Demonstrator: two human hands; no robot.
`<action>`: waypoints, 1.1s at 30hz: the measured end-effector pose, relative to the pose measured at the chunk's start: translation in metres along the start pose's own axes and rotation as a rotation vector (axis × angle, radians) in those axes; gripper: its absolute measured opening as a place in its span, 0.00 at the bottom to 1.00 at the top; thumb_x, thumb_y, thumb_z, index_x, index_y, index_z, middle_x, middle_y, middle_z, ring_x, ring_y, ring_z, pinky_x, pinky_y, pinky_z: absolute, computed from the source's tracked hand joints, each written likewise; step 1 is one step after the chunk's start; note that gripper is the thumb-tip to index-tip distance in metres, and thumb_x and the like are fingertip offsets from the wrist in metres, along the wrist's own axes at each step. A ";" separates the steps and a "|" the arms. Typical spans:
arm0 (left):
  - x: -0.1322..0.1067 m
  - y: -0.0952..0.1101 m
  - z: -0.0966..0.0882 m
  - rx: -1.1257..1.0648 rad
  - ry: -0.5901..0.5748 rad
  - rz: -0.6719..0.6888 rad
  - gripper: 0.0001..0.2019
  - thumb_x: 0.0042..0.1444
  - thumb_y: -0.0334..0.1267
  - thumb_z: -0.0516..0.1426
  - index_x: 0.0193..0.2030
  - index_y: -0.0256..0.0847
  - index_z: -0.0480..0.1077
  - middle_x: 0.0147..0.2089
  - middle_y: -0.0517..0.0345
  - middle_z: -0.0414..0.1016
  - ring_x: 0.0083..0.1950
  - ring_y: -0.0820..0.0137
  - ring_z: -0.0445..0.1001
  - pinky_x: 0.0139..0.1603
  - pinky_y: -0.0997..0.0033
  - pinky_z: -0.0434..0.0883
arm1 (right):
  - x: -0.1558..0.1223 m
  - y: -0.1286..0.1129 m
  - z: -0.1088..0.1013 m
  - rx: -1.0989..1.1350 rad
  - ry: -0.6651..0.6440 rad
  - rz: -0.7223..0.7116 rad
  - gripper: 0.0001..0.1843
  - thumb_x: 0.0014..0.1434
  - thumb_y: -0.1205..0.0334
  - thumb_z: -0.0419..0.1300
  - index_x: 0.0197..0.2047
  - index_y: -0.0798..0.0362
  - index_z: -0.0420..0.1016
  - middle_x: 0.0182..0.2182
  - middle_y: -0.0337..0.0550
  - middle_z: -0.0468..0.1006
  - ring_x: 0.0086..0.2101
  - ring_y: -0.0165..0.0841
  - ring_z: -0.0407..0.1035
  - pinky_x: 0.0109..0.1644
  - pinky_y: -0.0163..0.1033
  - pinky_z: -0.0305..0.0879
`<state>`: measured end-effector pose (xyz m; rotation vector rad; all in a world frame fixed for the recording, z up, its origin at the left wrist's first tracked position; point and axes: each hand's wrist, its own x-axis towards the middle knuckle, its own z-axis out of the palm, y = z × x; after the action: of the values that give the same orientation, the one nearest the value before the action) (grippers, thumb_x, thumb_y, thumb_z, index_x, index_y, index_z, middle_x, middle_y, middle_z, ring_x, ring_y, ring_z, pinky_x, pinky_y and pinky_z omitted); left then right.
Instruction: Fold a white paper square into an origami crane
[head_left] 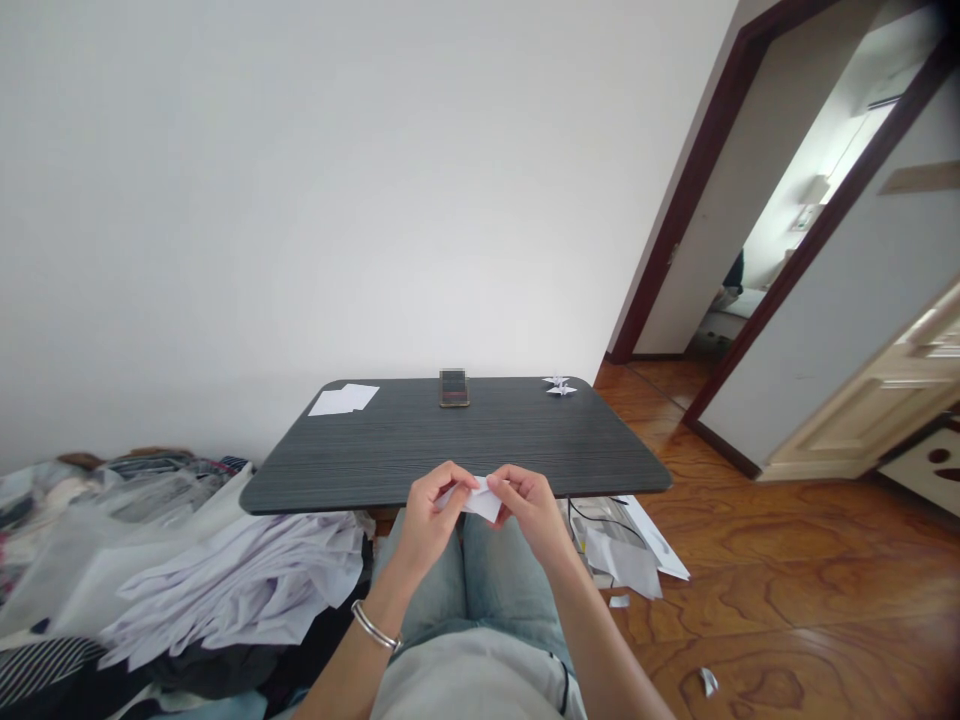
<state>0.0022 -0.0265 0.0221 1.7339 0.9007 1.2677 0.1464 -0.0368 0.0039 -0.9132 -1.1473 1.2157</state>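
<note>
From the head view, the main risk is the small folded piece of white paper (480, 502) slipping, since only fingertips hold it, and a shift in grip could let it drop. It could fall past the near edge of the dark wood-grain table (405, 430) toward the jeans-covered lap (465, 570) or the floor. Pinching too hard could also crumple or tear it. The paper sits between the hands, just above that table edge, with a corner showing on each side. The left hand (435, 510), with a silver bangle (375, 626) on its wrist, is curled, its thumb and fingers closed on one end. The right hand (532, 510) is curled in the same way, gripping the other end. Exactly which fingers press where is hidden. Two white paper sheets (343, 400), a phone (454, 388) and small paper cranes (559, 386) lie at the far side of the table. Loose papers (622, 550) sit on the wooden floor (787, 560) to the right.
</note>
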 end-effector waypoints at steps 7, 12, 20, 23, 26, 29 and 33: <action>-0.001 -0.004 0.000 -0.039 0.009 0.015 0.10 0.56 0.37 0.52 0.35 0.37 0.73 0.30 0.58 0.71 0.31 0.72 0.67 0.31 0.76 0.63 | -0.001 0.000 0.000 -0.009 0.022 -0.035 0.16 0.49 0.50 0.62 0.24 0.56 0.71 0.13 0.35 0.71 0.13 0.26 0.65 0.16 0.29 0.63; 0.000 -0.008 0.001 -0.016 0.020 -0.062 0.14 0.50 0.41 0.59 0.43 0.38 0.71 0.32 0.57 0.72 0.31 0.71 0.69 0.31 0.76 0.66 | -0.002 -0.002 0.002 -0.013 0.040 -0.077 0.14 0.50 0.53 0.62 0.25 0.56 0.71 0.13 0.35 0.71 0.14 0.25 0.64 0.17 0.29 0.64; 0.002 0.000 0.000 0.084 0.036 -0.088 0.12 0.48 0.40 0.60 0.38 0.37 0.75 0.34 0.54 0.77 0.33 0.68 0.73 0.32 0.74 0.68 | -0.002 -0.004 0.003 -0.030 0.048 -0.074 0.15 0.50 0.51 0.62 0.24 0.56 0.72 0.13 0.36 0.71 0.14 0.26 0.65 0.18 0.30 0.63; 0.003 -0.001 0.001 0.043 0.048 -0.122 0.11 0.47 0.40 0.60 0.36 0.37 0.75 0.31 0.54 0.77 0.29 0.70 0.72 0.29 0.75 0.68 | -0.002 -0.004 0.003 -0.031 0.034 -0.076 0.14 0.50 0.52 0.62 0.24 0.55 0.71 0.13 0.35 0.71 0.15 0.26 0.64 0.19 0.30 0.63; 0.003 -0.003 0.001 -0.046 0.040 -0.160 0.11 0.46 0.40 0.61 0.36 0.36 0.75 0.28 0.56 0.75 0.25 0.72 0.70 0.26 0.76 0.67 | -0.002 -0.003 0.003 -0.042 0.030 -0.077 0.15 0.51 0.52 0.62 0.24 0.55 0.72 0.13 0.36 0.72 0.15 0.26 0.64 0.18 0.30 0.63; 0.003 -0.004 0.001 -0.169 0.043 -0.200 0.12 0.45 0.41 0.62 0.35 0.35 0.74 0.27 0.56 0.74 0.26 0.72 0.70 0.24 0.77 0.68 | -0.001 -0.002 0.001 -0.060 0.017 -0.095 0.14 0.51 0.52 0.61 0.25 0.55 0.73 0.14 0.37 0.72 0.15 0.27 0.65 0.19 0.31 0.63; 0.005 -0.005 0.000 -0.279 0.046 -0.254 0.14 0.43 0.42 0.63 0.34 0.34 0.74 0.26 0.57 0.73 0.27 0.72 0.70 0.23 0.77 0.68 | -0.002 -0.002 -0.005 -0.043 -0.002 -0.132 0.11 0.51 0.55 0.62 0.32 0.55 0.76 0.19 0.38 0.75 0.20 0.28 0.68 0.24 0.32 0.66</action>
<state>0.0026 -0.0201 0.0201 1.3338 0.8921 1.2034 0.1516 -0.0386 0.0040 -0.8546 -1.2201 1.0890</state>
